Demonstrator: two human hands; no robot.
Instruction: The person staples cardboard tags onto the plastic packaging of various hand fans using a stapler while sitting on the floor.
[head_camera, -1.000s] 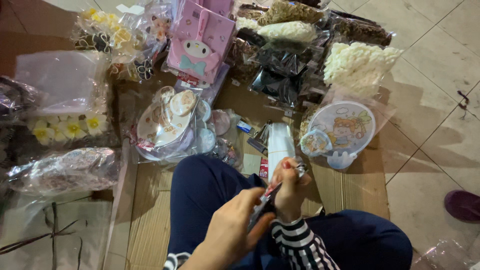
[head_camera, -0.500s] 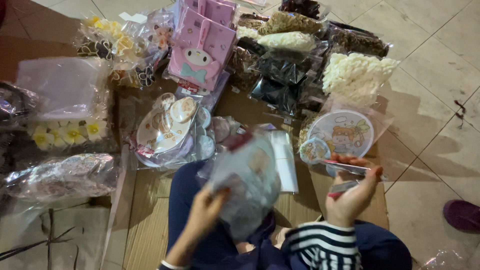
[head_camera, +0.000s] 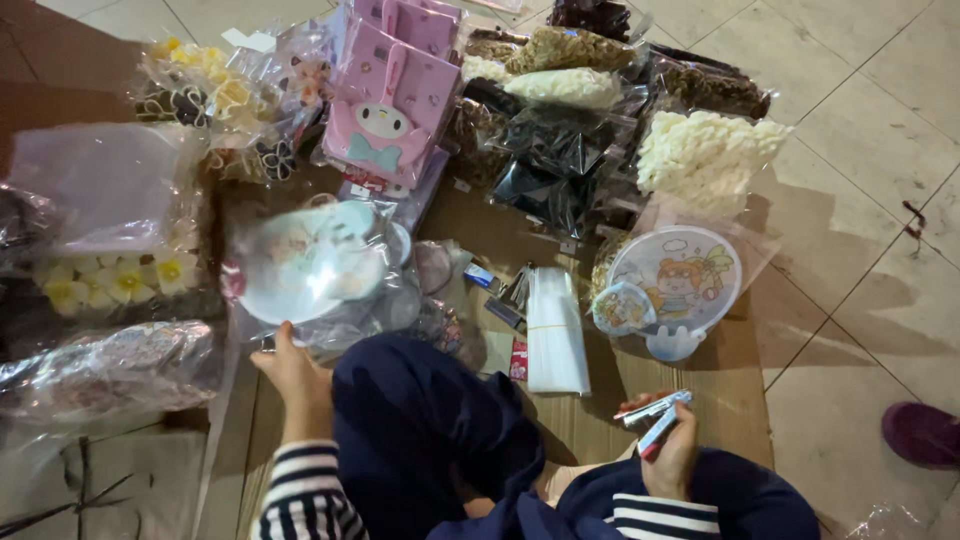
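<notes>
My left hand (head_camera: 293, 370) grips the lower edge of a clear plastic bag with a round cartoon mirror (head_camera: 305, 262) inside, holding it over the pile of bagged mirrors at the left of my knee (head_camera: 420, 420). My right hand (head_camera: 668, 450) rests near my right leg, closed on a small silver and red tool (head_camera: 655, 415). A stack of clear sleeves (head_camera: 556, 330) lies on the cardboard (head_camera: 720, 390) between the hands.
A round cartoon mirror on a stand (head_camera: 675, 280) sits right of the sleeves. Pink bunny bags (head_camera: 385, 105), bagged flowers (head_camera: 120, 280) and bags of dark and white pieces (head_camera: 705, 150) crowd the back. A purple shoe (head_camera: 920, 432) lies on the tiles.
My left hand has carried the bagged mirror from in front of my lap out to the left pile. My right hand has dropped back toward my leg with the tool.
</notes>
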